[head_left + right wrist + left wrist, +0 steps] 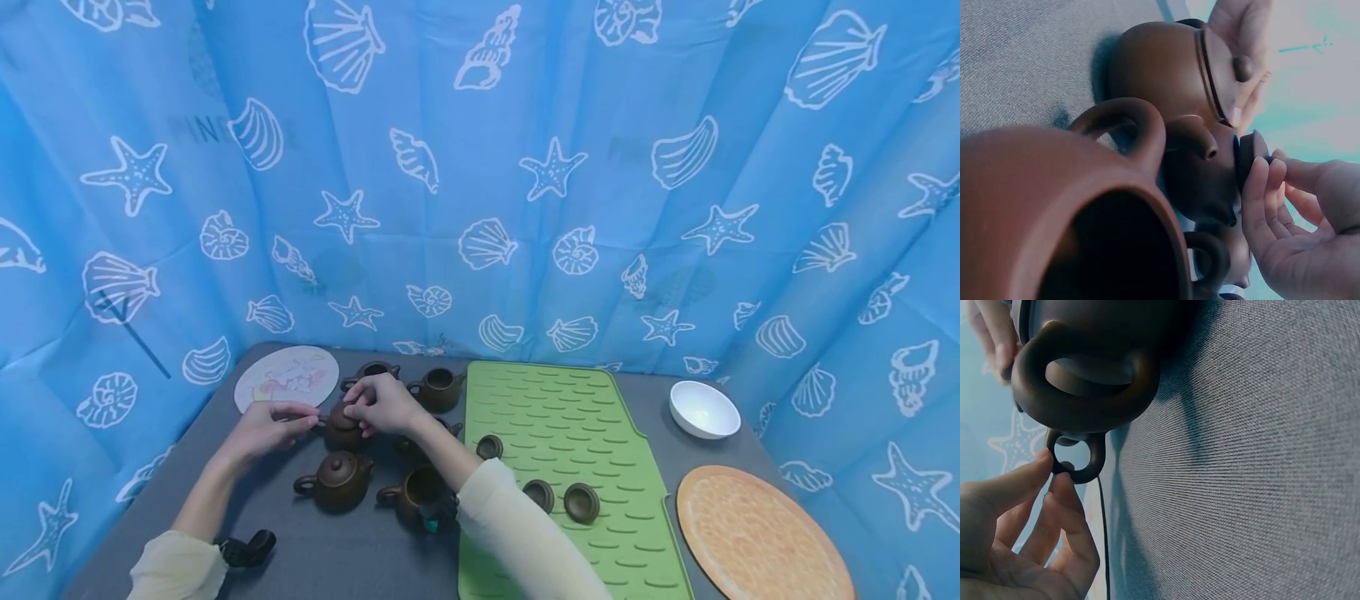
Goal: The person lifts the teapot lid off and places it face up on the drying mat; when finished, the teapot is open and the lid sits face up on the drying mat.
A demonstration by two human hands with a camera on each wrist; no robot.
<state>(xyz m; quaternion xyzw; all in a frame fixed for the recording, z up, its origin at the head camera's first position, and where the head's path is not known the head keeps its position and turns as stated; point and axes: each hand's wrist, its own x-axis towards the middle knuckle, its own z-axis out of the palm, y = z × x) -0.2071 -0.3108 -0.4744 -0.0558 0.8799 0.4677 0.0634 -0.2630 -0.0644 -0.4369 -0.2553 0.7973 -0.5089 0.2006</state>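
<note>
My left hand [270,429] pinches the loop handle [1099,461] of a dark brown teapot [339,437] standing on the grey table. From the other side my right hand [386,404] holds a small round teapot lid [1247,156] between thumb and fingers. In the right wrist view the lid is tilted right at the mouth of that teapot. Just in front stands another teapot [339,481] with its knobbed lid on. Lidless teapots [438,388] stand behind and to the right, one [423,493] partly hidden by the right forearm.
Three small lids [582,502] lie on a green ridged mat [555,400] right of the teapots. A white bowl [705,410] and a round tan board [761,533] are at the far right. Back left lies a round printed mat [288,375]. A blue shell-patterned curtain [480,167] encloses the table.
</note>
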